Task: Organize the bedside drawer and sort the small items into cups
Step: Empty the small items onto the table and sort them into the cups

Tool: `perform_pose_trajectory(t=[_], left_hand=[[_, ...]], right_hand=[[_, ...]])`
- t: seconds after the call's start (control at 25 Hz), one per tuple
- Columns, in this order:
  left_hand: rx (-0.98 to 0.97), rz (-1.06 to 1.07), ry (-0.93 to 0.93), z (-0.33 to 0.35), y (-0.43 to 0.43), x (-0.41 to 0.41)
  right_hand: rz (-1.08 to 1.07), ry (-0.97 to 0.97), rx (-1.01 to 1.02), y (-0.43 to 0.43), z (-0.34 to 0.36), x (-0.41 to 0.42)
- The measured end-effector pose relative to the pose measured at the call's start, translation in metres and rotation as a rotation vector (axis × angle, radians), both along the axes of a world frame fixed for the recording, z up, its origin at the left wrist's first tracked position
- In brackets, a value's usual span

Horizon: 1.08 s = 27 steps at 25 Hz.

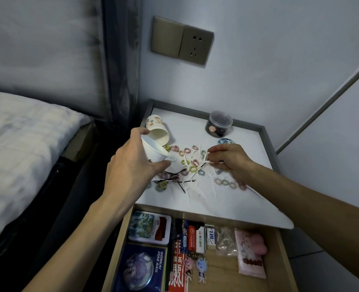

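**Picks in the right grip, cup just to the left**

Nearest: open drawer (222,270), packed with tins, erasers and charms. Past its front edge, on the tabletop (227,207), a loose scatter of hair ties (225,182), black pins (181,182) and white picks (206,160).

Left hand (132,165) wrapped round a paper cup (153,150), fingers and thumb curled on its wall. Cup tilted, mouth turned toward the scatter.

Right hand (233,159) over the scatter's right side, grip pinched on a small bunch of picks. Long axes roughly left-right, free ends pointing at the cup. Cup mouth left of the bunch, near but apart, with ties lying between.

Likely next: a short carry leftward, ends first, into the mouth. Right hand alone to travel, left only steadying the tilt.

Farther back, second cup (157,131) on its side, touching the held one or just behind; hard to tell. Jar (218,123) toward the back edge.
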<state>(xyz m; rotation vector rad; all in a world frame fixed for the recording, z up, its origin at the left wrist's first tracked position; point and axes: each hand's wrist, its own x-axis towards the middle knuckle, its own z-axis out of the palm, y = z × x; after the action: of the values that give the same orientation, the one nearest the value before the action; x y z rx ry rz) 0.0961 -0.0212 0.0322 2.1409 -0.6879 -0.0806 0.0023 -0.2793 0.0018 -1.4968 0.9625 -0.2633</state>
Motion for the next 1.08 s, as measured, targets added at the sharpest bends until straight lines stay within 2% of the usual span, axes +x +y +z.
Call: perform_pose_trajectory(t=[0.16,0.32,0.4,0.48,0.68,0.8,0.92,1.0,1.08], left_hand=[[0.008,0.003,-0.007,0.000,0.000,0.000],[0.001,0.009,0.005,0.001,0.000,0.000],[-0.006,0.011,0.007,0.001,0.001,0.001],[-0.013,0.012,0.012,0.001,0.002,0.001],[-0.018,0.008,0.013,0.002,0.004,0.002],[-0.024,0.002,0.017,0.002,0.003,0.002],[-0.024,0.001,0.006,0.002,0.003,0.002],[-0.025,0.001,0.003,0.002,0.003,0.002],[-0.030,-0.001,0.004,0.002,0.004,0.002]], right_hand=[[0.010,0.000,-0.230,0.004,0.003,0.002],[-0.084,-0.081,-0.443,0.005,0.014,0.009],[-0.071,-0.169,-0.444,0.014,0.019,0.014],[0.031,-0.193,-0.403,0.031,0.019,0.018],[0.223,-0.059,-0.407,0.066,-0.016,0.027],[0.385,0.040,-0.649,0.063,-0.024,0.026],[0.707,0.182,-1.099,0.054,-0.027,0.026],[0.847,0.217,-1.222,0.052,-0.028,0.029],[0.902,0.222,-1.294,0.053,-0.027,0.035]])
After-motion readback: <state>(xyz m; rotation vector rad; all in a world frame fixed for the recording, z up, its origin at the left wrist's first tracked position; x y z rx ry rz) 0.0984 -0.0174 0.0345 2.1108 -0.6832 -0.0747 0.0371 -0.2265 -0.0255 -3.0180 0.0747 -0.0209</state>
